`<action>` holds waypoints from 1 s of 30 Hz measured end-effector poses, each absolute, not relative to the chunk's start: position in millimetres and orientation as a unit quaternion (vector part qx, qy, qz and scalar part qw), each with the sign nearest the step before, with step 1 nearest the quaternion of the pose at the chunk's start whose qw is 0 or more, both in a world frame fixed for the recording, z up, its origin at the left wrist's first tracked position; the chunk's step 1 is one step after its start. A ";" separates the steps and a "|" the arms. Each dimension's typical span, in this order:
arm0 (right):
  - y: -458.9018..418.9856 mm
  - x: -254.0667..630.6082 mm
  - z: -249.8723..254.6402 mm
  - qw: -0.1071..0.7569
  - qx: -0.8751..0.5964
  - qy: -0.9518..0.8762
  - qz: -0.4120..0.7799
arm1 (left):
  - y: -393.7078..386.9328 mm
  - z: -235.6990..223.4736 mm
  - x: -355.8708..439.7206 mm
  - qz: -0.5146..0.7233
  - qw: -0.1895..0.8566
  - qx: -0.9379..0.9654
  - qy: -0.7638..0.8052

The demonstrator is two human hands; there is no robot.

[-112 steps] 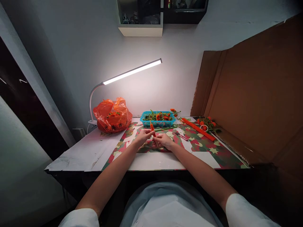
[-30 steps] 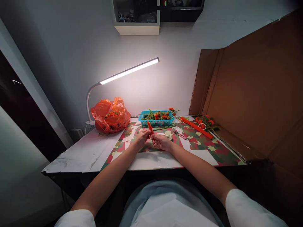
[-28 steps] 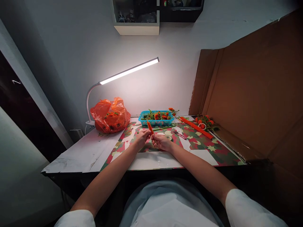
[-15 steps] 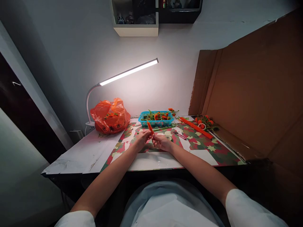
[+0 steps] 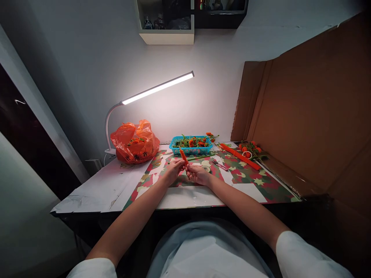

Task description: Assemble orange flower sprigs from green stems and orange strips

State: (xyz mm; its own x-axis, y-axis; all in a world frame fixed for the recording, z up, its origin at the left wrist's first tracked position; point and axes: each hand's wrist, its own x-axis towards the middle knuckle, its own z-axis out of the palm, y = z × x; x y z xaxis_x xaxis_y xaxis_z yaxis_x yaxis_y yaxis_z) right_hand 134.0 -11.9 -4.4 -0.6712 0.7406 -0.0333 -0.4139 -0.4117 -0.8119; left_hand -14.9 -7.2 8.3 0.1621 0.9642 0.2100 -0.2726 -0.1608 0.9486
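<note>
Both my hands meet above the middle of the table around a narrow, pointed orange piece (image 5: 183, 156), which stands up tilted to the left; its exact kind is too small to tell. My left hand (image 5: 176, 166) is closed, fingertips pinching at the piece's lower end. My right hand (image 5: 197, 173) is closed too, with thumb and fingers at the base of the same piece. A roll of pale green tape (image 5: 206, 169) lies just behind my right hand. To its right are pink-handled scissors (image 5: 220, 165).
Behind my hands stands a blue basket (image 5: 191, 151) of orange flowers with green stems. An orange plastic bag (image 5: 135, 144) sits left under a lamp (image 5: 158, 88). A long orange strip (image 5: 240, 156), more flowers (image 5: 251, 147) and a white ring (image 5: 247, 155) lie right, beside tall cardboard (image 5: 307, 108).
The tip of the orange piece has shifted very slightly to the left. Both hands stay in nearly the same place, and everything else is unmoved.
</note>
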 end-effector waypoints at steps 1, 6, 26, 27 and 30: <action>-12.4 134.2 -3.9 0.354 -0.201 -0.410 0.816 | -7.5 8.8 -15.1 0.555 0.557 0.523 0.329; -15.5 134.8 -2.1 0.355 -0.204 -0.406 0.817 | -7.4 9.7 -18.3 0.543 0.561 0.535 0.321; -18.4 131.0 -3.4 0.375 -0.238 -0.476 0.759 | 0.9 -1.2 -20.9 0.545 0.545 0.524 0.362; -18.0 131.2 -3.6 0.374 -0.240 -0.476 0.759 | 0.9 -1.1 -20.8 0.547 0.548 0.520 0.361; -17.3 132.7 -3.6 0.367 -0.236 -0.476 0.764 | -0.3 0.6 -20.2 0.540 0.567 0.513 0.351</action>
